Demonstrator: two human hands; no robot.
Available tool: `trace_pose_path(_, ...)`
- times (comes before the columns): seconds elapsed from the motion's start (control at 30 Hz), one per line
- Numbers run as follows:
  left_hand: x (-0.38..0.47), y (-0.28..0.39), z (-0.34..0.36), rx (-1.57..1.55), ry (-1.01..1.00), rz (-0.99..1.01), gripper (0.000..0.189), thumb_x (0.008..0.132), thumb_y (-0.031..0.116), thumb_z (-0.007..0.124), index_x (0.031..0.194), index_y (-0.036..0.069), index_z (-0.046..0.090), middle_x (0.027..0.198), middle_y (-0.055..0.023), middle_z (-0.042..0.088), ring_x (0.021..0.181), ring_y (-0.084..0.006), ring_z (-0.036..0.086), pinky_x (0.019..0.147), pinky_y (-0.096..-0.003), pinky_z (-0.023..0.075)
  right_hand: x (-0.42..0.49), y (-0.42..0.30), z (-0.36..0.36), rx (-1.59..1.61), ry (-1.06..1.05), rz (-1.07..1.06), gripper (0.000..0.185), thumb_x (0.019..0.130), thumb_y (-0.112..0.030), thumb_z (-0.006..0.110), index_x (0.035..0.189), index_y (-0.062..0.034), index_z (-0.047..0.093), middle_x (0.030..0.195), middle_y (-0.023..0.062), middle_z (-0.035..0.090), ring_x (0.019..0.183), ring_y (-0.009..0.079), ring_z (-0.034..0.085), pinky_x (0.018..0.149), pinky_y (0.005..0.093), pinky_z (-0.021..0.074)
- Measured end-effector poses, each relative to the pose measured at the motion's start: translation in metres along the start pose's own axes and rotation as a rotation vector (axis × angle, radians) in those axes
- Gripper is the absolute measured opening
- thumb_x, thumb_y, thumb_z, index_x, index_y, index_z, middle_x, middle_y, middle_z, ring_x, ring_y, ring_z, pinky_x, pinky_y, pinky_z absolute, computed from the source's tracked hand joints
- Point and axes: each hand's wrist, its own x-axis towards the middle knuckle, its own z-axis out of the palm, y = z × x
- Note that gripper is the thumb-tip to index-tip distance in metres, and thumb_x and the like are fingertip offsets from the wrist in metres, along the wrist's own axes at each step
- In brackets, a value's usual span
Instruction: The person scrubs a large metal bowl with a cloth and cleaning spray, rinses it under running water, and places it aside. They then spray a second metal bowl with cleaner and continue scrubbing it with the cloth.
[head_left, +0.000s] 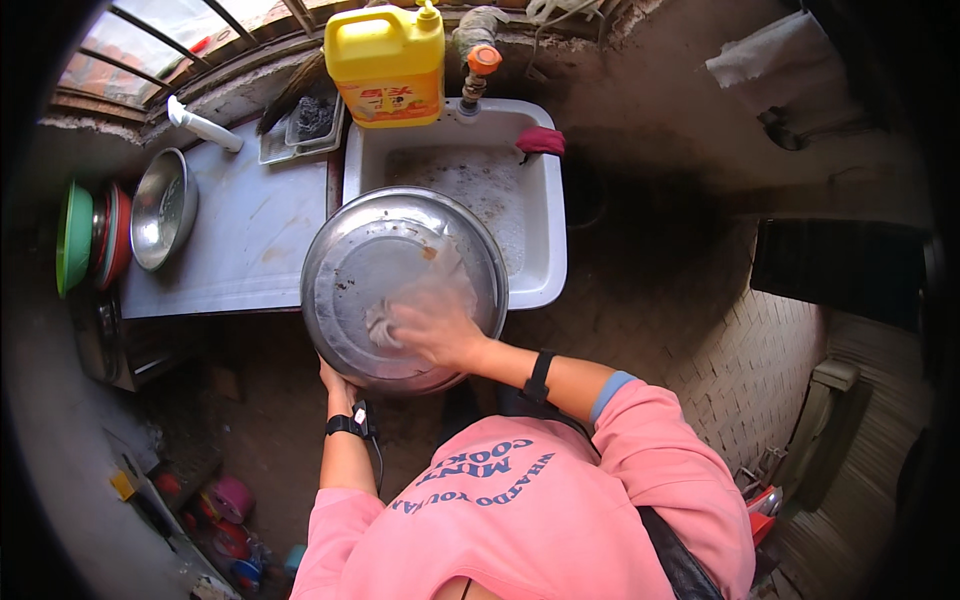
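Note:
A large round metal basin (352, 262) rests over the front of the sink, marked with brown stains and scuffs. Whether its inside or its underside faces me, I cannot tell. My left hand (337, 380) grips its near left rim, with some fingers hidden beneath the metal. On the basin's face, my right hand (439, 334) presses a pale cloth (382, 326); hand and cloth are blurred. Behind the basin, the white sink (555, 225) has dirty specks on its floor. A dark pink cloth (541, 141) hangs on the sink's right rim.
A yellow plastic jug (386, 67) stands at the sink's back edge beside the orange-handled tap (484, 60). On the left counter (255, 225) are a steel bowl (163, 210), a white tube (206, 127) and a tray with a scouring pad (313, 118). Stacked basins (75, 240) stand farther left.

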Motion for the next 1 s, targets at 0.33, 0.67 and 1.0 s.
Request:
trace_pose_path(0.33,-0.045,-0.015,0.049,-0.056,0.178,0.089,0.076,0.094,0.063,0.050,0.135,-0.001,0.051,0.133,-0.0112,0.057,0.117,-0.0293,0.057,0.098,-0.0423,0.0488,0.033,0.101,-0.017,-0.141,0.276,0.376,0.021,0.084,-0.018,0.056,0.102,-0.0212,0.066,0.126,0.0031,0.056,0.115,0.0291,0.047,0.093,0.0522,0.0363)
trace_pose_path(0.67,-0.078,0.034,0.058,-0.142,0.307,0.180,0.074,0.097,0.060,0.046,0.138,-0.001,0.048,0.140,-0.0117,0.052,0.122,-0.0299,0.051,0.102,-0.0428,0.0426,-0.008,0.191,-0.046,0.779,0.484,0.926,0.047,0.084,-0.004,0.059,0.127,-0.0074,0.040,0.113,0.0149,0.056,0.104,0.0254,0.055,0.091,0.0370,0.0455)
trace_pose_path(1.0,-0.125,0.062,0.099,-0.171,0.327,0.272,0.071,0.096,0.060,0.047,0.128,-0.003,0.055,0.124,-0.0122,0.061,0.107,-0.0271,0.061,0.090,-0.0403,0.0518,0.002,0.188,-0.075,0.603,0.168,1.146,0.058,0.082,-0.006,0.061,0.137,-0.0142,0.045,0.127,0.0196,0.058,0.109,0.0338,0.061,0.093,0.0394,0.0482)
